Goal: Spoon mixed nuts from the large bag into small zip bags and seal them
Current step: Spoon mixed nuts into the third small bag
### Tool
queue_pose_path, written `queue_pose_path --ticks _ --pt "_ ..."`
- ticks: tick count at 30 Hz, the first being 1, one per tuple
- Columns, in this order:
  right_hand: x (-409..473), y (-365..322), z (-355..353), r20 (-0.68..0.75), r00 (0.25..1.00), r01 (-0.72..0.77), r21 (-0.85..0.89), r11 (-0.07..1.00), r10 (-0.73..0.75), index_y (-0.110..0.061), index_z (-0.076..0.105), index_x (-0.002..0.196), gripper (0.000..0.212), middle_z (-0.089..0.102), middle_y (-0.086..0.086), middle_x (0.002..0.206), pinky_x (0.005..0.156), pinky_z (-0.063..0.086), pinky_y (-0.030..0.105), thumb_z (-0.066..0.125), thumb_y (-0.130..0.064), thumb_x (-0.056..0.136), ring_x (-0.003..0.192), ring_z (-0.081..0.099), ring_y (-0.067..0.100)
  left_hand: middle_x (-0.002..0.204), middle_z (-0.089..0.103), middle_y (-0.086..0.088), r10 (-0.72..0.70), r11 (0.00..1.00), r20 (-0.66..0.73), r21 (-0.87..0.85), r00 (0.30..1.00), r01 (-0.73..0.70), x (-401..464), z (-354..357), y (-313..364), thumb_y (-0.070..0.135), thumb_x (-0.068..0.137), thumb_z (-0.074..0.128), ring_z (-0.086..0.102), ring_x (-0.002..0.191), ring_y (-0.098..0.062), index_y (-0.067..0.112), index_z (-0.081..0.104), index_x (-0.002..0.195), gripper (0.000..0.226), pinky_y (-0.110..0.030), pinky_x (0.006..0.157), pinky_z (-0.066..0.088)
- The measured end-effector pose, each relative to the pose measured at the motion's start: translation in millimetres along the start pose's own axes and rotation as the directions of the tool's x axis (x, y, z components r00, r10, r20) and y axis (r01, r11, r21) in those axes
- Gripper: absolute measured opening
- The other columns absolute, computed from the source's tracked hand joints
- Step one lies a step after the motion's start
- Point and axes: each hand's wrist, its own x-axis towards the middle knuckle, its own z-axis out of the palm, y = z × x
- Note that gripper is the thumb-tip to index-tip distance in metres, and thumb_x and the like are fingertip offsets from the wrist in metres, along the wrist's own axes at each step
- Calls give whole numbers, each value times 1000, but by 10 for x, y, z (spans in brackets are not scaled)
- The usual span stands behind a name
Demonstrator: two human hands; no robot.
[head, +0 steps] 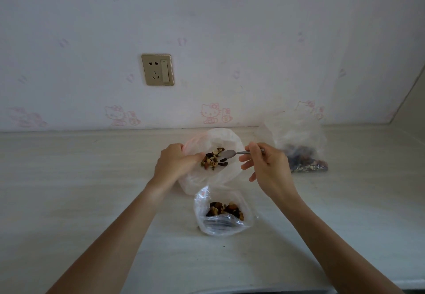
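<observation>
spoon (pixel 232 153) in, perhaps, large bag (pixel 226 136)

Counter (pixel 80 190), pale wood-grain, set against a wall.

Items on it: one large clear bag (pixel 213 178) at centre, open, nuts inside; one small zip bag (pixel 220 213) just in front, touching it, holding nuts; one further clear bag (pixel 303 155) of nuts at right rear, apart from the others.
</observation>
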Motion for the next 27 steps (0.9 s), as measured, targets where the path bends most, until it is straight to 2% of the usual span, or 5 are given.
queue_pose_path --ticks 6,8,12,19,27 --pt "-5 92 40 33 996 89 -252 964 -83 -17 69 100 32 74 -9 85 53 49 16 42 -29 110 71 68 0 93 72 -3 33 991 33 -132 999 -29 17 23 12 30 93 65 69 79 -17 20 67 92 11 -29 59 52" --pt "-19 109 50 12 993 117 -259 959 -118 -14 70 99 32 73 -9 83 54 48 13 41 -25 110 70 68 -1 99 74 -5 14 975 65 -222 998 0 22 -1 25 30 94 62 72 87 -22 18 69 100 15 -39 72 61" --pt "-47 138 42 -14 980 185 -325 928 -200 -12 69 96 33 72 -9 78 59 56 28 40 -19 109 64 67 5 106 76 -9 -16 938 124 -341 992 58 23 -39 48 26 98 62 74 97 -27 15 69 107 16 -49 92 61" --pt "-23 105 125 -33 999 -38 -48 998 37 -17 68 93 30 75 -1 76 52 52 26 43 -21 109 62 70 12 107 78 -8 5 925 198 -374 980 71 -17 -60 84 28 102 61 76 97 -27 14 69 114 20 -45 92 61" --pt "29 76 238 81 939 -343 257 904 334 -8 68 101 30 79 4 82 41 46 24 43 -23 110 51 67 19 110 79 -4 20 893 277 -437 961 107 -19 -40 121 30 105 52 74 105 -26 20 67 124 25 -46 101 57"
